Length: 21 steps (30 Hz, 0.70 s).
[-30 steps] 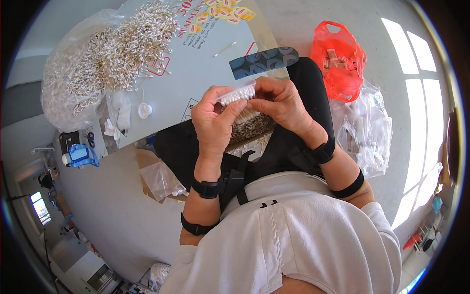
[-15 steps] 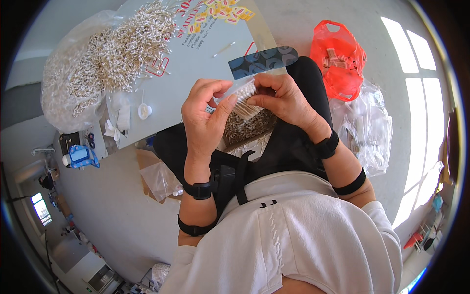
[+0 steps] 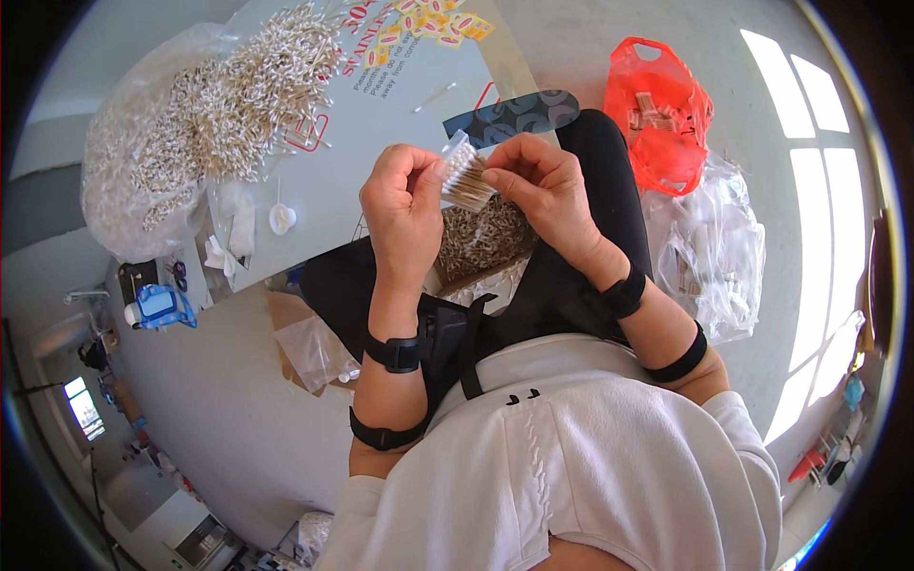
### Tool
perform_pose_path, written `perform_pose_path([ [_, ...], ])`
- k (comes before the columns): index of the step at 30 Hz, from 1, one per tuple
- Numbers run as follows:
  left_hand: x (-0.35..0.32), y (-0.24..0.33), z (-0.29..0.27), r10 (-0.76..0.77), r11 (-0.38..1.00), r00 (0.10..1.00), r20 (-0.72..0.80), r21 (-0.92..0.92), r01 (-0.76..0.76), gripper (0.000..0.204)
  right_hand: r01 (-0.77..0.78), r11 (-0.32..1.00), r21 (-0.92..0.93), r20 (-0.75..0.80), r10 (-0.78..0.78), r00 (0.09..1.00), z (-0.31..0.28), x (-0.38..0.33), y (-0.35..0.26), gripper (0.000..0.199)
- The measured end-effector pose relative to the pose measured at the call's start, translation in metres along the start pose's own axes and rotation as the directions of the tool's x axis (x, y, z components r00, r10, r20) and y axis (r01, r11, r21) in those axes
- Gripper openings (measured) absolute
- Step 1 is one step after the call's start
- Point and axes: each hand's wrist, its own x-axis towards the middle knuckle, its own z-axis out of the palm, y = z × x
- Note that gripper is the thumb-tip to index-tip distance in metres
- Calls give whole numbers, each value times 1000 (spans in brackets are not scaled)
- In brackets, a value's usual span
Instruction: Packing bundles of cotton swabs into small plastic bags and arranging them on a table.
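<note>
With left hand [image 3: 405,198] and right hand [image 3: 546,195] fingertips, we pinch opposite sides of the swab bag [image 3: 466,179] over loose swabs [image 3: 486,236], judging it light, pliable, slippery, best held by its edges.

Bright sunlit patches [image 3: 812,214] cross the grey floor [image 3: 238,400], right of a pale table [image 3: 354,150]

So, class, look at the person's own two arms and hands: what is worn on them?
The left hand and right hand wear no gloves. Each wrist has a black band, the left wristband and right wristband. Plain black straps circle the left and right arms higher up, below short off-white sleeves.
</note>
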Motion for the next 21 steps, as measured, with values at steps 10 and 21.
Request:
perform_pose_path([
  [10,-1,-28,10,23,997,999,-24,69,-22,6,-126,988,-86,-54,122,991,-7,11,12,9],
  [21,18,-36,16,332,870,926,181,320,-375,14,200,892,-406,249,-103,963,-16,42,20,8],
])
